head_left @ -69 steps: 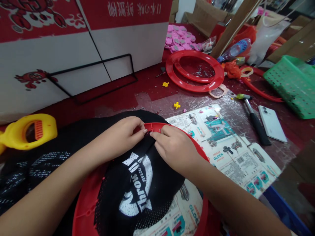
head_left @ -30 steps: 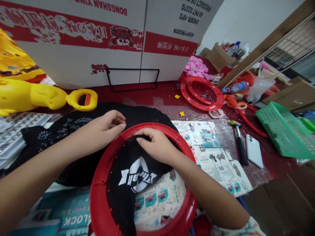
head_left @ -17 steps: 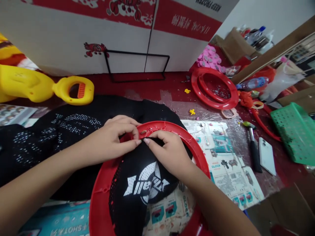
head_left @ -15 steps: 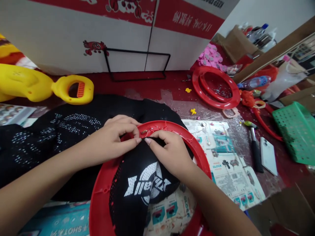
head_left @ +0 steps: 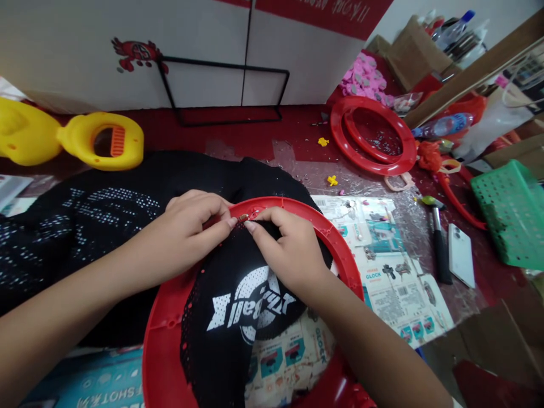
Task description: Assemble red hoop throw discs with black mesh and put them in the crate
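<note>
At six o'clock, the ring frame is smooth, glossy red plastic; the netting across its opening is matt black cloth, perforated. Near ten, a satiny yellow plastic handle. Toward two, a matt wooden post. Just past three, a hammer with shiny metal shaft and dull black grip.

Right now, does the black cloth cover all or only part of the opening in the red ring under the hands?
Only part: printed card shows through the red ring beside the black cloth.
</note>
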